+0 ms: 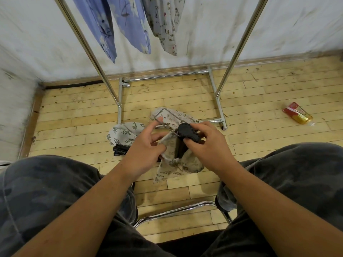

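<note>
One black clip [188, 133] is pinched by the right hand [209, 147]; one printed cloth [178, 164] is clutched by the left hand [143, 151]; one leaf-print cloth [126, 132] is seen on the floor.

Blue floral garment [111, 25], grey animal-print garment [165, 23], cream leaf-print cloth [124, 133], black clip [188, 132], red-and-gold packet [297, 113], camouflage trousers [46, 191]

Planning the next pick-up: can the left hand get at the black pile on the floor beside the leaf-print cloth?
Probably yes: the black pile lies on the floor close beside the left hand, but that hand holds the patterned cloth and must free itself first.
</note>
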`<action>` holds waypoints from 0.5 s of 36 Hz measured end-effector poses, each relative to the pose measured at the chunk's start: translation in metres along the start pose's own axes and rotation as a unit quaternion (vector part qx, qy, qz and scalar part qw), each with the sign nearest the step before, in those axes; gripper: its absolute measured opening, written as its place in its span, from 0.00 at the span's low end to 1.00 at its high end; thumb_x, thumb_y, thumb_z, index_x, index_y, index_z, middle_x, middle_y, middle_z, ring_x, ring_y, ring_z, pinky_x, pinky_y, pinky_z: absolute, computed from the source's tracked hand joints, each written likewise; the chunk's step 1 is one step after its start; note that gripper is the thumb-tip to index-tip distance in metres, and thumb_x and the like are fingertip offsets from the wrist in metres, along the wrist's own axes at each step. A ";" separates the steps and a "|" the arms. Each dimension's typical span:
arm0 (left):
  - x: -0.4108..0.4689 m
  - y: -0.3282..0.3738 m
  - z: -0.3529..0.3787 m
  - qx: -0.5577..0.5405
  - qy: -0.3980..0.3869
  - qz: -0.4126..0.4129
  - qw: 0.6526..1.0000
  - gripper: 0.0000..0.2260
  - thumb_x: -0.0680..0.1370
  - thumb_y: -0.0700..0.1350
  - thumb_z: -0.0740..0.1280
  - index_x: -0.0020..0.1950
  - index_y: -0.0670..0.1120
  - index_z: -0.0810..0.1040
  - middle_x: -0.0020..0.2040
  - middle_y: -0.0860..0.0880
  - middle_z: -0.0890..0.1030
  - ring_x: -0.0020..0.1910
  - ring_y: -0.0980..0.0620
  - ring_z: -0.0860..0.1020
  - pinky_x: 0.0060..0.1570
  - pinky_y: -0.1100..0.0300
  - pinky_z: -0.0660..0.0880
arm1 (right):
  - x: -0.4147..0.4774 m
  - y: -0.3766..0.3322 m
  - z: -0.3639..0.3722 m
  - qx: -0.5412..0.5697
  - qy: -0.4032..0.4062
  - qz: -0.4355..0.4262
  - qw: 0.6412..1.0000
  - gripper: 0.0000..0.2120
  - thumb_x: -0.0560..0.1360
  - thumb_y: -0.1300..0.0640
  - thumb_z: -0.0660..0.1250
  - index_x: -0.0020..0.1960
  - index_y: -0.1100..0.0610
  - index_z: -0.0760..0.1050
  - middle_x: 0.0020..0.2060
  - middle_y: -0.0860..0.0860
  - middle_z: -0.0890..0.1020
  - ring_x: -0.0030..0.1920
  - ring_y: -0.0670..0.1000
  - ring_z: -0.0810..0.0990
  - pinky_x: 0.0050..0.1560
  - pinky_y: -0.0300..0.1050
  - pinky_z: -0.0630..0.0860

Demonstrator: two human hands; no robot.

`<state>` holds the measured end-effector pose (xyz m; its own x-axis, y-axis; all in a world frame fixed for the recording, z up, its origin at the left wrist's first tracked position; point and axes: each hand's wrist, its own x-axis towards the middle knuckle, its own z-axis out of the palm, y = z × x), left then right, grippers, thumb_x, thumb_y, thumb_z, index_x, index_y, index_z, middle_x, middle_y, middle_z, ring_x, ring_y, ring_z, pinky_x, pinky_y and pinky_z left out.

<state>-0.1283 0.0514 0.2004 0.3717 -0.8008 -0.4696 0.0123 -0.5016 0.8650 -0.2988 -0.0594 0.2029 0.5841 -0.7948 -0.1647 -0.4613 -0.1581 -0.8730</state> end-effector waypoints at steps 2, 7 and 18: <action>0.001 0.000 0.000 0.006 0.013 0.001 1.000 0.37 0.79 0.34 0.65 0.75 0.71 0.63 0.61 0.64 0.83 0.41 0.31 0.77 0.41 0.39 0.79 | 0.000 0.001 -0.001 0.001 0.008 -0.004 1.000 0.16 0.78 0.59 0.72 0.65 0.52 0.81 0.54 0.42 0.77 0.54 0.39 0.77 0.55 0.36 0.78; 0.004 -0.001 -0.006 0.024 0.073 0.007 0.997 0.34 0.80 0.31 0.62 0.75 0.67 0.67 0.55 0.62 0.85 0.28 0.50 0.68 0.25 0.60 0.68 | -0.001 0.003 -0.002 0.036 0.011 -0.002 0.999 0.17 0.78 0.65 0.69 0.65 0.54 0.80 0.55 0.43 0.78 0.58 0.38 0.76 0.60 0.39 0.79; 0.006 0.000 -0.007 0.007 0.088 -0.016 0.996 0.26 0.81 0.34 0.63 0.67 0.64 0.78 0.54 0.58 0.86 0.30 0.57 0.75 0.30 0.62 0.71 | 0.002 0.004 -0.005 0.105 0.029 0.002 0.994 0.19 0.76 0.70 0.68 0.59 0.50 0.81 0.56 0.47 0.81 0.57 0.36 0.77 0.55 0.26 0.72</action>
<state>-0.1193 0.0488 0.1992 0.5276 -0.7155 -0.4579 0.0135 -0.5319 0.8467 -0.3025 -0.0644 0.2011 0.5399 -0.8288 -0.1469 -0.3107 -0.0341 -0.9499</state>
